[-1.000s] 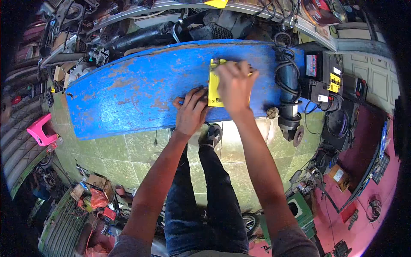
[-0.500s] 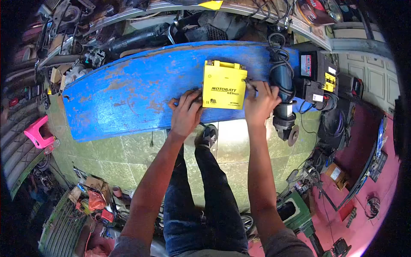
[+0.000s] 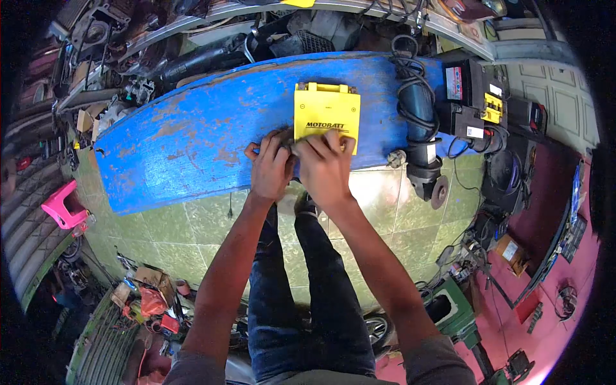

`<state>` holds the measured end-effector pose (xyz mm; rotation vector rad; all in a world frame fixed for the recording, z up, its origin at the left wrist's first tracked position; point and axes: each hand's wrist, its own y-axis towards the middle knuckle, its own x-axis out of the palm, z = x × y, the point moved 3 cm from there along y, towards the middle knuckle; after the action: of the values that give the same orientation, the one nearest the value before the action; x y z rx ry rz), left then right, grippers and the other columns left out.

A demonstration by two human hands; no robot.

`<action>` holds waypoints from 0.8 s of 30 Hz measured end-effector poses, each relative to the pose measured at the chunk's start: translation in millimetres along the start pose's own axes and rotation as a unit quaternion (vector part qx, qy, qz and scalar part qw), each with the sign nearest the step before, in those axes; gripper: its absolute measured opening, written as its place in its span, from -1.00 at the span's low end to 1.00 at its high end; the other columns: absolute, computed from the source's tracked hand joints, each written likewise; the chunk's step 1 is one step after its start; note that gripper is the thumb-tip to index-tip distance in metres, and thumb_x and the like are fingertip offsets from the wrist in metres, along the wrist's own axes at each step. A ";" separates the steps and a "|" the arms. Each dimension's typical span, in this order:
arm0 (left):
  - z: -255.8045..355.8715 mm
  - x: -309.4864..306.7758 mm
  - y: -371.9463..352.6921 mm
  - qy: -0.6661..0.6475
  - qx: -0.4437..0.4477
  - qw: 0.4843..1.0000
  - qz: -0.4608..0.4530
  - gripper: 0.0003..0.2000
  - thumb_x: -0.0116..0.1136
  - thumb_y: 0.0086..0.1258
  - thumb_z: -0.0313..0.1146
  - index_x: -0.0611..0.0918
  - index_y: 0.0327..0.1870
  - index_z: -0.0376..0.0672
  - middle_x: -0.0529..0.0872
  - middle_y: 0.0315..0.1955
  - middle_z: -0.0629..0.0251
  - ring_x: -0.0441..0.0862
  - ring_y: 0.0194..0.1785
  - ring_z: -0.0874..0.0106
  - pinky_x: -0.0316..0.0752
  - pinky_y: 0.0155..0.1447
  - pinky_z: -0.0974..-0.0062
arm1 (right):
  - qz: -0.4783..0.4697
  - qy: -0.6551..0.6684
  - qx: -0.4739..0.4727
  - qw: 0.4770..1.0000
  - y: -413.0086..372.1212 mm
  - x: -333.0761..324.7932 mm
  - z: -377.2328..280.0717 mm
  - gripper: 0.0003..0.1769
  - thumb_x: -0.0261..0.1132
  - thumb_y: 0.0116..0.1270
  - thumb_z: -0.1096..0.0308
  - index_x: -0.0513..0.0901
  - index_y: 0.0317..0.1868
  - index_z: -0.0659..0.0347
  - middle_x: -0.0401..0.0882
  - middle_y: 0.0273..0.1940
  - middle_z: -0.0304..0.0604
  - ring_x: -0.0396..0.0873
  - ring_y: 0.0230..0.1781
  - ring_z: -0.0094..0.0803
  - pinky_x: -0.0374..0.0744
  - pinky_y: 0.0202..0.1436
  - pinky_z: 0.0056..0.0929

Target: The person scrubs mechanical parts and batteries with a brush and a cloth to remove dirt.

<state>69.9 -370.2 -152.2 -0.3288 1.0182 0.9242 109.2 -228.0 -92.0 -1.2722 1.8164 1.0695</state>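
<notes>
Scuffed blue wooden bench top (image 3: 186, 141) bears the yellow boxy MOTOBATT battery (image 3: 327, 110), its lower face hidden beneath my curled right hand (image 3: 324, 168), while my bent left hand (image 3: 271, 170) sits at its left corner, either grip impossible to tell.

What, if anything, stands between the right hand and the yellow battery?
Nothing visible: the right hand lies over the lower part of the yellow battery. The left hand is near its lower left corner; the angle grinder lies off to the right.
</notes>
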 end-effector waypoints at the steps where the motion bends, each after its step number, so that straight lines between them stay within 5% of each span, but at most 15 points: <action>1: -0.4 0.2 0.0 0.000 0.000 1.000 0.005 -0.70 0.34 0.29 -0.34 0.62 0.04 -0.07 0.62 0.24 0.29 0.50 0.35 0.26 0.11 0.28 -0.03 | -0.010 0.005 -0.024 1.000 -7.6 -3.0 0.0 -0.81 0.43 0.09 0.44 0.71 -0.27 -0.04 0.69 -0.23 -0.36 0.49 -0.05 -0.26 0.29 -0.01 -0.06; 6: 2.0 1.6 1.1 -0.019 0.008 1.000 0.022 -0.66 0.39 0.27 -0.33 0.58 0.03 -0.09 0.63 0.18 0.22 0.51 0.33 0.17 0.11 0.28 -0.01 | 0.030 -0.130 0.172 0.976 -1.1 -39.2 71.6 -0.84 0.45 0.16 0.38 0.70 -0.23 0.02 0.68 -0.22 -0.29 0.50 -0.04 -0.16 0.32 -0.06 -0.06; 10: -3.8 1.8 1.5 -0.051 -0.012 0.999 0.012 -0.53 0.49 0.21 -0.21 0.56 0.09 -0.11 0.61 0.21 0.20 0.48 0.35 0.14 0.09 0.32 -0.02 | -0.015 -0.200 0.140 0.970 11.6 -45.4 90.3 -0.80 0.40 0.22 0.30 0.73 -0.12 0.06 0.65 -0.17 -0.14 0.50 0.00 -0.10 0.36 0.03 -0.03; 14: 12.1 -28.1 24.9 -0.120 -0.062 0.991 -0.018 -0.29 0.57 0.09 -0.10 0.49 0.26 -0.12 0.49 0.34 0.15 0.35 0.46 0.10 0.04 0.39 -0.07 | -0.077 -0.138 0.100 0.982 20.0 -79.6 74.3 -0.45 0.45 0.15 0.17 0.63 0.18 0.08 0.55 0.04 -0.03 0.45 0.12 -0.07 0.38 0.13 -0.04; 15: 21.4 -39.4 37.2 -0.073 -0.063 0.994 -0.052 -0.18 0.59 0.04 -0.07 0.44 0.34 -0.12 0.41 0.40 0.14 0.26 0.51 0.07 0.03 0.40 -0.11 | -0.152 -0.123 0.096 0.976 22.5 -83.5 72.0 -0.11 0.53 0.04 0.08 0.44 0.42 0.06 0.49 0.17 0.01 0.41 0.18 -0.03 0.36 0.15 0.03; 16: 29.3 -50.9 50.0 -0.024 -0.063 0.994 -0.086 -0.07 0.62 -0.01 -0.05 0.38 0.42 -0.12 0.34 0.46 0.12 0.18 0.56 0.05 0.03 0.42 -0.14 | -0.153 -0.125 0.097 0.976 27.0 -86.7 68.7 -0.11 0.53 0.04 0.08 0.44 0.42 0.06 0.49 0.17 0.01 0.41 0.18 -0.03 0.36 0.15 0.03; 18: 39.1 -62.0 76.4 -0.004 -0.031 0.989 -0.142 0.03 0.62 -0.03 -0.04 0.30 0.51 -0.14 0.22 0.54 0.10 0.04 0.63 0.02 0.04 0.44 -0.25 | -0.200 -0.113 0.029 0.973 37.8 -82.5 53.7 0.13 0.57 -0.02 0.02 0.25 0.57 0.02 0.37 0.37 0.05 0.35 0.31 0.03 0.31 0.26 0.18; 19: 45.0 -61.3 87.4 0.039 0.012 0.982 -0.183 0.06 0.62 -0.05 -0.02 0.28 0.53 -0.15 0.21 0.55 0.10 0.01 0.65 0.00 0.05 0.45 -0.27 | -0.276 -0.121 0.031 0.953 41.9 -71.6 56.1 0.28 0.59 -0.05 -0.01 0.06 0.65 -0.03 0.16 0.54 0.09 0.20 0.50 0.09 0.18 0.41 0.39; 24: 51.4 -44.5 128.4 0.207 0.101 0.920 -0.318 0.19 0.63 -0.16 0.08 0.26 0.55 -0.30 0.24 0.53 -0.05 -0.02 0.66 -0.07 0.05 0.51 -0.21 | -0.366 -0.177 0.036 0.913 70.4 -46.3 54.2 0.33 0.61 -0.11 -0.05 0.05 0.65 -0.03 0.05 0.60 0.12 -0.01 0.63 0.16 0.05 0.52 0.46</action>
<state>-10.2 -284.1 -66.8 -0.6522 1.2709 0.1523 59.7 -147.4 -58.8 -1.4287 0.9578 0.7275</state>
